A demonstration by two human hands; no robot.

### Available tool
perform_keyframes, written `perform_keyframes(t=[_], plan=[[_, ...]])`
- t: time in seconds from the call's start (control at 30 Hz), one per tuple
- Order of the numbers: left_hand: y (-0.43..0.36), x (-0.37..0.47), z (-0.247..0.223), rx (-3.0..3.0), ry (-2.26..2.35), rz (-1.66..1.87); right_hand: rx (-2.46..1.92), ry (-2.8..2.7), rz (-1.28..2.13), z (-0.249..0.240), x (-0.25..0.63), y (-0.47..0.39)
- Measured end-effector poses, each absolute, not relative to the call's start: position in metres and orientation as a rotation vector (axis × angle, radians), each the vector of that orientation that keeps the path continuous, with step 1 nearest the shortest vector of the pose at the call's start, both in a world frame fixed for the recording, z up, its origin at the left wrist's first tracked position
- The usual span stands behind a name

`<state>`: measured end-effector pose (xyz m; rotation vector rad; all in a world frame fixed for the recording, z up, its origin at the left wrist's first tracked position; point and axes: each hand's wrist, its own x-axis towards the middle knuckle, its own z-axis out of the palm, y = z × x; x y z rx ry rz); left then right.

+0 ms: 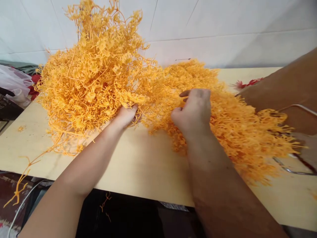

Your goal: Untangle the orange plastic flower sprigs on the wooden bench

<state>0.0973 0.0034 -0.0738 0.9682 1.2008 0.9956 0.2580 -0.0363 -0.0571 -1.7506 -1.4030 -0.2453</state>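
A large heap of orange artificial flower sprays (91,72) lies on the table (146,158), bushy and tangled with thin stems. My left hand (127,115) grips stems at the lower right edge of the tall left clump. Its thumb shows, while the other fingers are mostly hidden under the sprays. My right hand (194,110) rests over the lower, flatter pile of orange sprays (237,132) on the right. Its thumb and forefinger are apart, with the remaining fingers bent and partly out of sight. No spray is plainly held in it.
A person's bare limb (284,86) comes in from the right, near a red feathery piece (250,82). A metal wire frame (294,170) lies at the right. A plastic bag (16,82) and red bits stand at the left. A white wall (173,19) backs the table.
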Motion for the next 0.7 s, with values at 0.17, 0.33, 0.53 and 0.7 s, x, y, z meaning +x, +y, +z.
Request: perform_keyframes(t=[0.17,0.33,0.53,0.7], plan=[[0.006,0.097,-0.081,1.133,1.282,1.006,-1.417,-1.694,-0.153,-0.055,0.224,-0.044],[0.0,0.094,-0.081,1.31,1.369,1.071,-1.289,-1.81,-0.065,-0.063,0.205,-0.039],[-0.006,0.091,-0.076,1.353,1.206,0.969,-1.391,-1.813,-0.175,-0.063,0.208,-0.039],[-0.002,0.093,-0.074,1.099,1.107,0.972,-1.32,-1.853,-0.161,-0.054,0.204,-0.049]])
